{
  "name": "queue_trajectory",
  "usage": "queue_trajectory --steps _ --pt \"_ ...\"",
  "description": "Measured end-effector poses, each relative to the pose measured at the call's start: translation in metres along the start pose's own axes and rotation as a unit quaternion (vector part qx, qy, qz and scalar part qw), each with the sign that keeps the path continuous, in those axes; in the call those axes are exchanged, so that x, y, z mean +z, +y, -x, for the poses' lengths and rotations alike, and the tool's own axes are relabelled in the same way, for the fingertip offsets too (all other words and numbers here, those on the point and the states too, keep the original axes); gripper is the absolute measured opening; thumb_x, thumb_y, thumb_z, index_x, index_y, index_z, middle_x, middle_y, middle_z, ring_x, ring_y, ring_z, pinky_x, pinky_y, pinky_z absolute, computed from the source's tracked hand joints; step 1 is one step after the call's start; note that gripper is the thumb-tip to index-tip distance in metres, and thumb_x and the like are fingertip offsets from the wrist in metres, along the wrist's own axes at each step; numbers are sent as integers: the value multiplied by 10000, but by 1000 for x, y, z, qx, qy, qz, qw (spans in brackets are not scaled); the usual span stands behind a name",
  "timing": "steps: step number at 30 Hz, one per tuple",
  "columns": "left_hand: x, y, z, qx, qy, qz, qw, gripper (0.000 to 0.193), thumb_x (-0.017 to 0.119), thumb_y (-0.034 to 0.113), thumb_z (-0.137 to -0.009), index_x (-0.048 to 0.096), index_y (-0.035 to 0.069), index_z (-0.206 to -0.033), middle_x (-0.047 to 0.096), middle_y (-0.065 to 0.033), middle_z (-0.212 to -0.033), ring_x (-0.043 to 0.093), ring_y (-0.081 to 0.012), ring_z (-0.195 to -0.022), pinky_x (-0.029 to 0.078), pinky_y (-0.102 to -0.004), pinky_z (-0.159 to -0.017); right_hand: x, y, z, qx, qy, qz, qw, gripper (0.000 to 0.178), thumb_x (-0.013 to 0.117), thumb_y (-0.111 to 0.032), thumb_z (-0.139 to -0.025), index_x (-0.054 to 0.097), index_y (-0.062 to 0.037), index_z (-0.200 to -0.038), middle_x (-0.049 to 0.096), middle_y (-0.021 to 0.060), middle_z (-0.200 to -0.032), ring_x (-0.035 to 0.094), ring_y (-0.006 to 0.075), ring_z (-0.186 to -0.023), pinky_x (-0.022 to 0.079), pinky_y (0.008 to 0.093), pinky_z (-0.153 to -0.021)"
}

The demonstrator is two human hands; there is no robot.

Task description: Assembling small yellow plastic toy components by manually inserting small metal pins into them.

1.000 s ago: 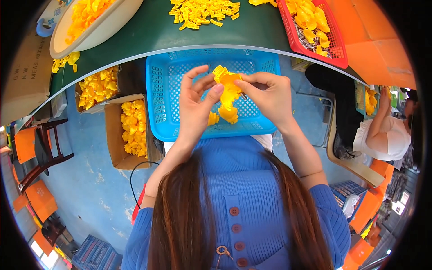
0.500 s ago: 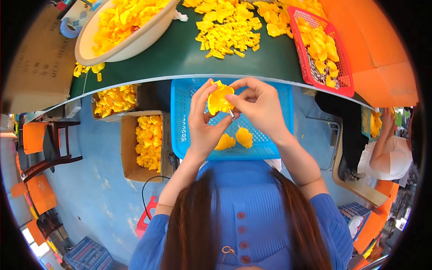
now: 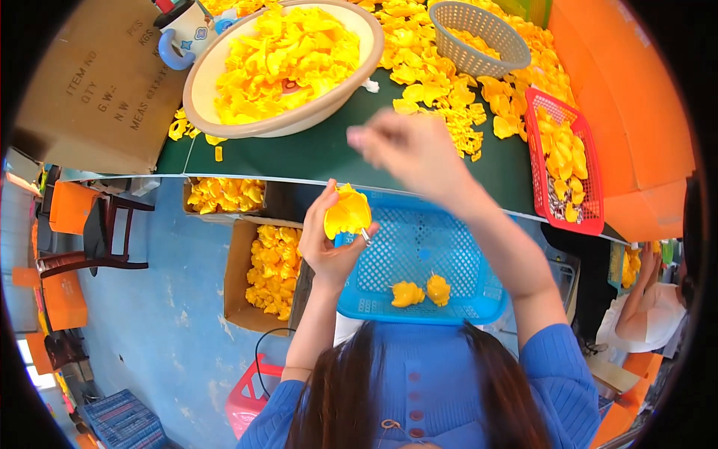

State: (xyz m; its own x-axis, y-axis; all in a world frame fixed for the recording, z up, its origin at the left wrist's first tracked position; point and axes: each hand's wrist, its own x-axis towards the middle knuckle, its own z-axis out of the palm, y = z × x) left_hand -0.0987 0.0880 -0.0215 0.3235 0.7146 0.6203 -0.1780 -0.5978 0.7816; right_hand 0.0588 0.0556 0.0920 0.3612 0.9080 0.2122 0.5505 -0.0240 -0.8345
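Observation:
My left hand (image 3: 318, 251) holds a yellow plastic shell-like piece (image 3: 348, 213), its hollow side facing up. A short silver metal part (image 3: 366, 237) sticks out at the piece's lower edge, beside my thumb. My right hand (image 3: 419, 153), blurred by motion, is over the front of the green table (image 3: 254, 161), near the large cream basin (image 3: 198, 112) heaped with yellow pieces. Its fingers are bent, but I cannot tell whether they hold anything. Below my hands, a blue plastic basket (image 3: 479, 308) contains two rounded yellow pieces (image 3: 422, 292).
Loose yellow pieces (image 3: 430, 93) cover the back of the table around a grey basket (image 3: 479, 63). A red basket (image 3: 594, 168) holds yellow and small silver parts. Cardboard boxes (image 3: 235, 288) of yellow pieces stand lower left. A co-worker (image 3: 643, 318) sits at the right.
My right hand has let go of the yellow shell piece and moved up over the table toward the basin. My left hand still holds the piece. The view has shifted, showing more tabletop.

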Motion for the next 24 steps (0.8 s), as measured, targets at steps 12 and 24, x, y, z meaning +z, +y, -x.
queue_trajectory --steps 12,24 --pt "-9 -1 4 -28 -77 1 997 616 812 70 -582 512 -8 -1115 491 -231 -1205 529 -278 -1077 464 -345 -865 39 61 -221 -190 -195 400 875 110 593 -76 -718 640 -64 -817 636 101 -812 610 278 -779 487 373 -678" --pt "16 19 12 -146 -101 230 957 606 757 -27 -627 491 -3 -1171 496 -151 -1221 562 -186 -1005 529 -290 -775 -60 42 5 -129 211 131 960 191 709 -95 -727 628 -1 -872 637 50 -752 593 87 -675 470 207 -627"
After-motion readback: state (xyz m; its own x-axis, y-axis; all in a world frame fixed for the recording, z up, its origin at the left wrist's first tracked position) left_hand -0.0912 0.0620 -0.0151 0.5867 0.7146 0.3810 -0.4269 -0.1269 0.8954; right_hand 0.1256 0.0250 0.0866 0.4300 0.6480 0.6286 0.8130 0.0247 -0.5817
